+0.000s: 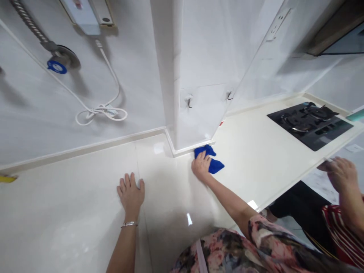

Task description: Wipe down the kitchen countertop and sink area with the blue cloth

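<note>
My right hand [201, 165] presses a blue cloth [216, 166] onto the white countertop [244, 151], close against the foot of the wall pillar. Part of the cloth sticks out past the fingers on the far and right sides. To the left, my left hand [131, 192] lies flat on the same countertop with fingers spread, holding nothing. A silver bracelet [129, 224] is around that wrist. A thin seam in the counter runs just right of the left hand.
A black gas stove [309, 123] is set into the counter at right. Two hooks [189, 101] are on the pillar. A tied white cable [102, 111] and a blue-handled valve [57, 66] are on the left wall. Another person's hand [342, 172] is at the right edge.
</note>
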Action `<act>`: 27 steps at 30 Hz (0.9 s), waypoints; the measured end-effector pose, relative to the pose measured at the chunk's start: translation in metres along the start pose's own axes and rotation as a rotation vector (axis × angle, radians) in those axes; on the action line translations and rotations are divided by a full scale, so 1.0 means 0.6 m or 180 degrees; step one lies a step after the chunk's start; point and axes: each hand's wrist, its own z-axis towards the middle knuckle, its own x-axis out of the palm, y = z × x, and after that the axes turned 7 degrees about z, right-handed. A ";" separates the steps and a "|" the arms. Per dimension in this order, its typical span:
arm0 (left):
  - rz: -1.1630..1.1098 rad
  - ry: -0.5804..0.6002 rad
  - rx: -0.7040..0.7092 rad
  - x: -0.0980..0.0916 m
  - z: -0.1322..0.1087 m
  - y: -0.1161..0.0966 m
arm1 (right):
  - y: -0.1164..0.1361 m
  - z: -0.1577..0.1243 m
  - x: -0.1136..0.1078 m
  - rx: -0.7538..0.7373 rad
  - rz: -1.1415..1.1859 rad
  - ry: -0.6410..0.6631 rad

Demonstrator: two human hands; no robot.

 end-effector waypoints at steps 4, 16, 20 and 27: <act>0.0010 0.0029 -0.0035 0.000 0.001 -0.001 | 0.107 -0.066 0.024 -0.0603 0.0089 0.0400; 0.0051 0.0242 -0.0077 -0.018 0.009 -0.001 | 0.035 -0.155 -0.007 -0.3009 0.1067 0.0846; 0.0082 0.0312 -0.0112 -0.023 0.010 -0.002 | -0.109 -0.122 -0.035 -0.2182 0.0859 0.0387; 0.0082 0.0142 -0.0021 -0.014 0.013 -0.004 | -0.378 -0.045 -0.132 0.0025 -0.0140 -0.0214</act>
